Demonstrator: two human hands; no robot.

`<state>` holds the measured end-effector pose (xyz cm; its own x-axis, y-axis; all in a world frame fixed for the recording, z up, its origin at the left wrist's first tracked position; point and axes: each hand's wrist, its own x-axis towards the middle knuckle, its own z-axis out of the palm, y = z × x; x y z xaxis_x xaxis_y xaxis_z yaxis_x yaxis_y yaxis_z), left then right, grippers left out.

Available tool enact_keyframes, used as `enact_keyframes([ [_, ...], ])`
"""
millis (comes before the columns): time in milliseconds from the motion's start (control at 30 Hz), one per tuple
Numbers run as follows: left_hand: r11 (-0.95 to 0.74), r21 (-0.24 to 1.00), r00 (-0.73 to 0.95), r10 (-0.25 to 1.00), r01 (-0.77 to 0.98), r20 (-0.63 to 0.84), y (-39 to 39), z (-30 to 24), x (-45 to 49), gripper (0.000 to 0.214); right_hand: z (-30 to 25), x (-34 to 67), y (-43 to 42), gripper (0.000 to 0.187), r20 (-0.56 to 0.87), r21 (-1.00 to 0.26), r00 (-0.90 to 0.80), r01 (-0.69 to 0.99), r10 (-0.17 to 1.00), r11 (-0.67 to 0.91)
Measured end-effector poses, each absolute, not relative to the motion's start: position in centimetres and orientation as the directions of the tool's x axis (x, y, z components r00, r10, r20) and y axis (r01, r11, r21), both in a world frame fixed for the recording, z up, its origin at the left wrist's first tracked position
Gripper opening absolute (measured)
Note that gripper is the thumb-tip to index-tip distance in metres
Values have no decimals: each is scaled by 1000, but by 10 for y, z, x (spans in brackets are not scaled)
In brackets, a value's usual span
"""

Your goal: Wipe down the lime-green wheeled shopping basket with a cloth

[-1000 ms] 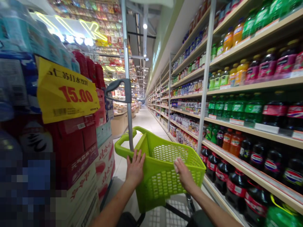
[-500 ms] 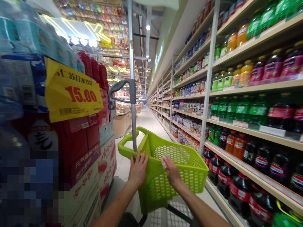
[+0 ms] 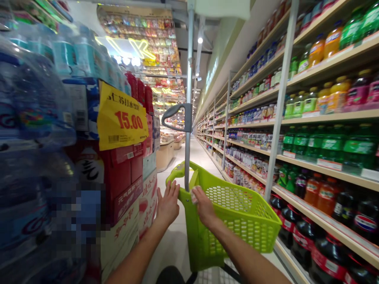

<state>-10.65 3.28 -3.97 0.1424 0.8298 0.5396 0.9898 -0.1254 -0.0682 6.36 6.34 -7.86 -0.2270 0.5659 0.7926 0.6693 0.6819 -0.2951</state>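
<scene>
A lime-green plastic shopping cart basket (image 3: pixel 245 232) with a perforated wall stands in front of me. My left hand (image 3: pixel 169 205) lies against the cart's near left corner, its fingers stretched out and slightly spread. Between the fingers of my right hand (image 3: pixel 205 209) is a crumpled white tissue (image 3: pixel 194 195), pressed to the near rim of the basket just right of the pole. A grey metal pole (image 3: pixel 187 157) rises from the cart, with a dark grey loop handle (image 3: pixel 177 118) partway up.
Shelves of bottled drinks (image 3: pixel 328 142) line the right side. Close on the left are stacked drink cartons (image 3: pixel 121 193) and shrink-wrapped water bottles (image 3: pixel 32 94), with a yellow price sign (image 3: pixel 122 118). The tiled aisle (image 3: pixel 197 152) runs ahead between them.
My right hand has slid left along the rim with the tissue, nearer the pole. My left hand has shifted left to the cart's corner. The view has turned left.
</scene>
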Motion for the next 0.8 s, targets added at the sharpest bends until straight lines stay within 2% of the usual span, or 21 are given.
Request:
enact_keyframes([
  [133, -152, -69, 165, 830, 986, 532, 31, -43, -112, 77, 3, 26, 57, 34, 910, -108, -282, 546, 304, 830],
  [233, -143, -59, 153, 839, 988, 522, 31, -43, -114, 78, 81, 26, 68, 31, 967, 72, -244, 545, 76, 835],
  [300, -147, -60, 157, 844, 987, 513, 30, -41, -114, 78, 113, 31, 79, 30, 953, 168, -303, 563, 14, 809],
  [367, -153, -61, 162, 848, 986, 504, 29, -39, -114, 79, 113, 39, 87, 28, 912, 233, -409, 574, 28, 785],
  [500, -142, -57, 152, 865, 988, 479, 28, -34, -114, 78, 45, 60, 81, 30, 720, 312, -669, 550, 184, 775],
  [567, -140, -58, 150, 865, 989, 480, 29, -35, -115, 78, 20, 67, 74, 29, 623, 335, -753, 501, 211, 798],
  [633, -138, -68, 154, 852, 988, 500, 30, -38, -117, 78, 24, 64, 69, 28, 667, 312, -718, 509, 196, 803],
  [733, -125, -99, 158, 829, 987, 536, 32, -43, -119, 78, 75, 46, 70, 31, 856, 239, -507, 555, 97, 797],
  [800, -119, -123, 167, 824, 985, 542, 33, -44, -120, 79, 105, 35, 75, 30, 881, 246, -470, 550, 53, 798],
])
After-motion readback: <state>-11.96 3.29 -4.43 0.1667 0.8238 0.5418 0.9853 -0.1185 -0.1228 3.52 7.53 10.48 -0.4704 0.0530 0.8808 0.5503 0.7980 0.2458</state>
